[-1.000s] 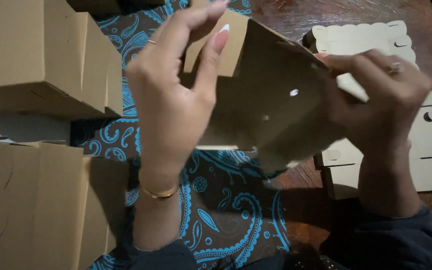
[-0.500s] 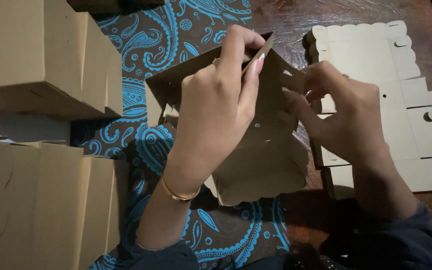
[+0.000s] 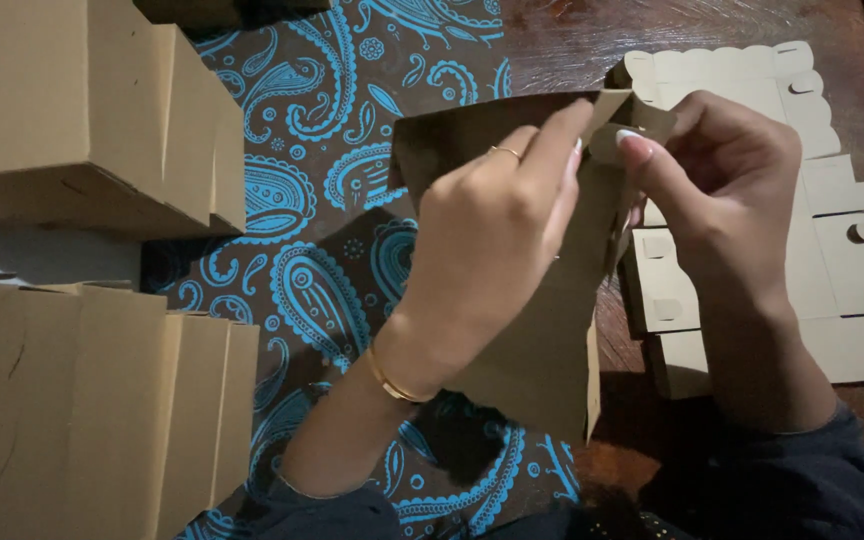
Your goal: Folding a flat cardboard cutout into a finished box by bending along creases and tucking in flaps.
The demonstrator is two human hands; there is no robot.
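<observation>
On the patterned blue cloth (image 3: 332, 270) and dark wooden tabletop (image 3: 572, 40): rows of folded brown cardboard boxes (image 3: 62, 110) at left, upper and lower (image 3: 102, 400); stack of flat, die-cut box blanks (image 3: 832, 230) at right, pale, scalloped along the top edge, tabbed along the sides. Held above the cloth, between both hands and clear of the surface: one brown box blank (image 3: 542, 340), partly folded, lower edge hanging toward the body. Left hand (image 3: 492, 240) closed over the panel from the front, fingertips (image 3: 567, 125) pinching its top edge; ring and thin gold bracelet (image 3: 392, 382) noted. Right hand (image 3: 722, 190) pinching the small flap (image 3: 617, 110) at the upper corner, thumb tip pressed on the flap, fingers curled behind. Best practice, as judged: crease along the scored line, panel kept taut, flap squared before tucking.
</observation>
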